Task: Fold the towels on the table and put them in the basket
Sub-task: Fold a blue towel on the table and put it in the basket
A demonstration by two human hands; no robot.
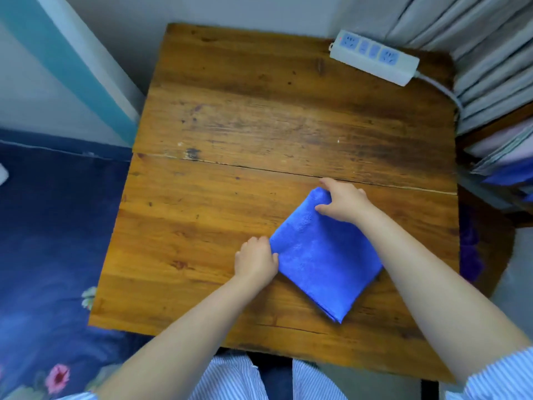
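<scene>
On the near right part of the wooden counter (230, 116) sits a folded blue towel (323, 255), turned cornerwise. Left hand (255, 261) pinches its left corner, right hand (343, 202) grips the far corner. Power strip (375, 56) lies at the back; stacked cloths (501, 157), I think, off right.

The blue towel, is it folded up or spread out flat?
Folded. The blue towel shows stacked layers along its near edge, while the left hand and right hand hold its corners.
</scene>
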